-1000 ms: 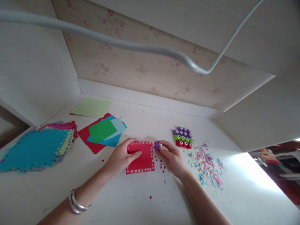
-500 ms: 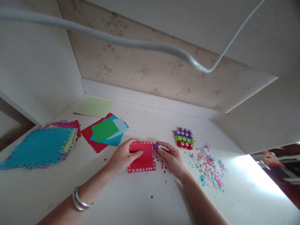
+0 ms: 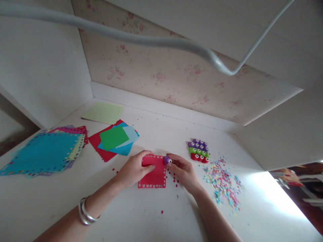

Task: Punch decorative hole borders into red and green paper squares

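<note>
On your white worktop (image 3: 126, 215), your left hand (image 3: 133, 169) pinches red paper (image 3: 152, 176) and your right hand (image 3: 183, 172) grips a purple punch (image 3: 166, 160) at its corner, so punching likely needs a squeeze.

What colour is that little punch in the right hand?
The punch is purple, with a whitish top; it shows in the head view.

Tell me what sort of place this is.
Probably a craft desk, perhaps at home: floral wallpaper covers the wall, a stack of hole-edged colored paper lies at the left, and colorful confetti is scattered at the right.
</note>
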Tool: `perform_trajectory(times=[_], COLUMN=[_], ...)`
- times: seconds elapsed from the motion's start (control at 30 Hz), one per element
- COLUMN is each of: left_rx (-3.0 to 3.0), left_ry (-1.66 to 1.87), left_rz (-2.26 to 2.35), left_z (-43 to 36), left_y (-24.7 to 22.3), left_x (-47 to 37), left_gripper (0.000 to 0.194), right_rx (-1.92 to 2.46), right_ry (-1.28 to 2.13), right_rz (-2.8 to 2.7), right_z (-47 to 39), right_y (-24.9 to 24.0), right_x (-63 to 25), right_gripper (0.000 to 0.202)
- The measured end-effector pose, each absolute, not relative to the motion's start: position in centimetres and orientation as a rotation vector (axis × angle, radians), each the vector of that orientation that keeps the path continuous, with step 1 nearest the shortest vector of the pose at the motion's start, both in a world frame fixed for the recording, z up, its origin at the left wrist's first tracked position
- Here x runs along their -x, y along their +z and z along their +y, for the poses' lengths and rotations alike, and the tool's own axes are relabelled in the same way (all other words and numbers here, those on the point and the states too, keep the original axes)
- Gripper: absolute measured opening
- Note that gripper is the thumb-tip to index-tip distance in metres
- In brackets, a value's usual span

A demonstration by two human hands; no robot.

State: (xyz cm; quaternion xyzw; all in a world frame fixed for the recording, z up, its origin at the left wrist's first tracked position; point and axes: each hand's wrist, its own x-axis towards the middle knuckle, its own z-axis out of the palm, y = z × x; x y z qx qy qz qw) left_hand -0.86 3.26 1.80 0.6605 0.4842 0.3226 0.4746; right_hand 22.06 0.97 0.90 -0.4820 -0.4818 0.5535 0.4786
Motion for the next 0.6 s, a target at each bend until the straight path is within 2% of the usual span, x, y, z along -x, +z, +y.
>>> perform_trajectory(times=[0.4,0.6], left_rx=[-1.596,-1.629], left_ry=[0.808,0.828], left_rz=[1.144,1.092], left_z=[3.10,2.95], left_y=[1.95,2.50], left_x=[0.74,0.67], left_gripper=[0.034,0.022], right_rx=[1.115,1.111], right_ry=[1.400,1.473], right_rz=[-1.145,-1.030], right_z=[0.53,0.38], right_y=[1.11,1.78], right_x=[-22.11,-22.02], right_gripper=[0.027,0.051])
